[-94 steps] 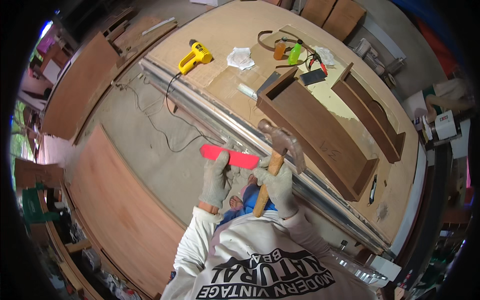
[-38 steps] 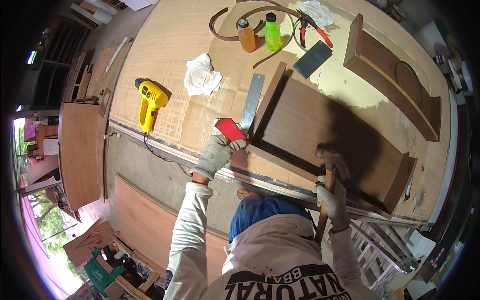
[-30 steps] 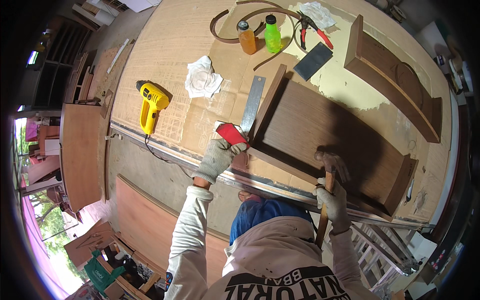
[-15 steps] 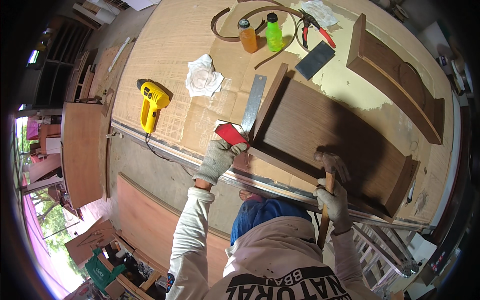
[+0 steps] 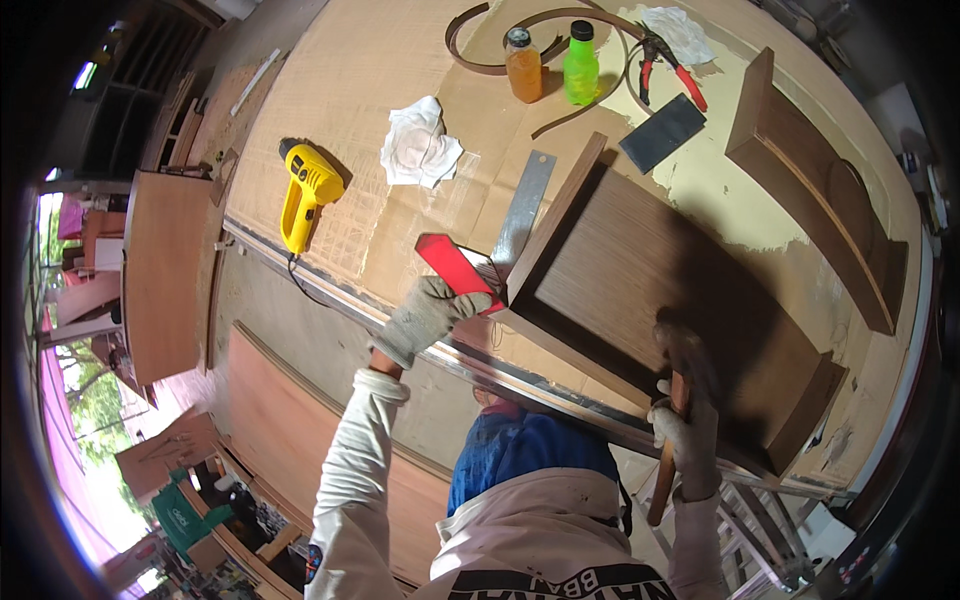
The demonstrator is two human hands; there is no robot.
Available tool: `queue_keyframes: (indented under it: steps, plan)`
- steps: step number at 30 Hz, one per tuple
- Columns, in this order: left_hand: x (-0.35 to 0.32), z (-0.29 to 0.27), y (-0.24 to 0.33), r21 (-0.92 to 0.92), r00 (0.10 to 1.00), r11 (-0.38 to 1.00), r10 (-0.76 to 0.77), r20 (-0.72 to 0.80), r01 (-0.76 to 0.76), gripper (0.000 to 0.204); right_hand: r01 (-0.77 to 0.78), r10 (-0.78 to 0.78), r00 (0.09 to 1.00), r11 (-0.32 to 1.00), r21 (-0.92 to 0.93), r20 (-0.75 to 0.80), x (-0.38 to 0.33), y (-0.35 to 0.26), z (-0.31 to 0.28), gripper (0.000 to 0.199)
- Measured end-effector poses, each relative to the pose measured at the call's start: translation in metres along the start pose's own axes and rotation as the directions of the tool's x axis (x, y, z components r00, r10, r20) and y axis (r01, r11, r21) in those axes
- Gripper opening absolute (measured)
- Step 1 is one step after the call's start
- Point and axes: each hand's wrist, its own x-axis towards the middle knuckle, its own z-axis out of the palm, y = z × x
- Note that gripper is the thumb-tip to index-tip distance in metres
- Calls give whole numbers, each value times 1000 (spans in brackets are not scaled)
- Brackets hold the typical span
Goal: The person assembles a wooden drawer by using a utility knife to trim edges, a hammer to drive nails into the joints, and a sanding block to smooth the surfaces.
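One broad tabletop [image 5: 300, 95] is carrying most of the things, brown sheeting covering part of it, perhaps to shield the board beneath. Largest upon it, a shallow wooden tray [image 5: 640, 240] is lying hollow side up along the near edge, presumably so that its walls are within easy reach. Beyond it, a narrower curved wooden piece [image 5: 800, 150] is resting apart, probably to leave elbow room. Brown curling strips [image 5: 485, 67] are looping near the far side, their springiness seemingly stopping them from lying straight. The right hand [image 5: 692, 450], gloved, is wrapping its grip around the handle of a hammer [image 5: 679, 396] below the head; such a short hold likely favours control over force, and the head is hanging above the tray's inside, casting shadow there. A yellow pistol-shaped power tool [image 5: 318, 190] is lying on its side, well clear of the tray, its cord trailing over the edge. A steel ruler [image 5: 524, 208] is lying flat beside the tray's left end. The left hand [image 5: 420, 322], also gloved, is pinching a red strip-shaped piece [image 5: 452, 268] in a narrow grip just beside the tray's near left corner; whether they are touching I cannot tell. Red-handled pincers [image 5: 658, 52], a dark slab [image 5: 662, 134], a crumpled white cloth [image 5: 420, 145] and two capped bottles, orange [image 5: 523, 68] and green [image 5: 580, 68], are sitting farther back, apparently out of the way.
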Motion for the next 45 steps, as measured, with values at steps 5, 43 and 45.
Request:
queue_keyframes:
  steps: [5,43,45]
  plan:
    - [6,2,12,-109,1000,994,25,9,-24,25,26,-29,999,991,128,20,-3,19,-4,48]
    - [3,-11,30,266,997,964,-23,74,2,52,133,-122,980,989,-64,158,-8,27,13,47]
    - [4,-11,31,265,997,964,-4,77,-16,52,123,-112,983,990,-69,142,-8,26,14,47]
